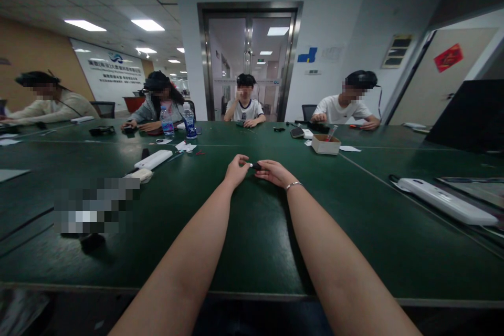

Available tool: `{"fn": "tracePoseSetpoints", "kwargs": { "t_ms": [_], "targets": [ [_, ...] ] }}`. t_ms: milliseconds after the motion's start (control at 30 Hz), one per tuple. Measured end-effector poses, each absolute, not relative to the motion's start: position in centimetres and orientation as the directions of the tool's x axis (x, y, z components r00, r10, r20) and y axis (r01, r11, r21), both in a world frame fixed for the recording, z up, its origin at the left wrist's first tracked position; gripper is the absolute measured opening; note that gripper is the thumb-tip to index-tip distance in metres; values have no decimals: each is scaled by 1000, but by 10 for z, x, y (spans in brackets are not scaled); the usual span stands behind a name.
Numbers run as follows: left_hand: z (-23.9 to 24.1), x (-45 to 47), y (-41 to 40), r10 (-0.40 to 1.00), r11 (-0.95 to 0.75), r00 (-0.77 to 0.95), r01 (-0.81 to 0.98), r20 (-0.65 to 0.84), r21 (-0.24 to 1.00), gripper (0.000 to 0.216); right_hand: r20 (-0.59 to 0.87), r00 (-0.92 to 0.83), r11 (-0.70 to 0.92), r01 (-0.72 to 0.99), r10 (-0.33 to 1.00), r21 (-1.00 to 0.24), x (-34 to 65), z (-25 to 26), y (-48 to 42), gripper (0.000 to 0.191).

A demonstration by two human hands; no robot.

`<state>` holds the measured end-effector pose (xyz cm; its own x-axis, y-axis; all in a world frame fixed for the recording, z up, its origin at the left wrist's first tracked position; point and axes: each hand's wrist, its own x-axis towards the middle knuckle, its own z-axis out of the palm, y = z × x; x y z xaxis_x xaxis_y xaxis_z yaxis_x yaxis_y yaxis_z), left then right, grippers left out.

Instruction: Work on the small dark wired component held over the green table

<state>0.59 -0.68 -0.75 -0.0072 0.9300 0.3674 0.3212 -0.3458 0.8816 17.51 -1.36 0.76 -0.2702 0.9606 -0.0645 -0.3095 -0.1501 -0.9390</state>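
Above the green table [260,252], my two hands meet over a small black object with a shiny metal end [256,166]. My right hand [275,172], with a silver bracelet at the wrist, pinches its black body between thumb and fingertips. The thumb of my left hand [236,171] is at the metal end, its index finger curving above; these fingers look closed on that end. The object's exact kind is too small to make out, and my fingers cover part of it.
A small open box [326,145] stands beyond my right hand. White power strips lie left [153,159] and right [449,202]. Two bottles [190,123] stand at the far left, near paper scraps [185,147]. Several people sit around the table's far side.
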Motion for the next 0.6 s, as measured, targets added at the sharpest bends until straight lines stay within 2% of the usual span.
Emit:
{"fn": "tracePoseSetpoints", "kwargs": {
  "t_ms": [300,600],
  "targets": [
    [-15,3,0,931,-345,20,369,364,863,21,-75,-294,-157,-269,953,-950,175,9,-15,5],
    [-5,1,-11,946,-309,53,452,321,837,33,-68,-323,-153,-245,944,-957,175,11,-16,9]
  ]
}}
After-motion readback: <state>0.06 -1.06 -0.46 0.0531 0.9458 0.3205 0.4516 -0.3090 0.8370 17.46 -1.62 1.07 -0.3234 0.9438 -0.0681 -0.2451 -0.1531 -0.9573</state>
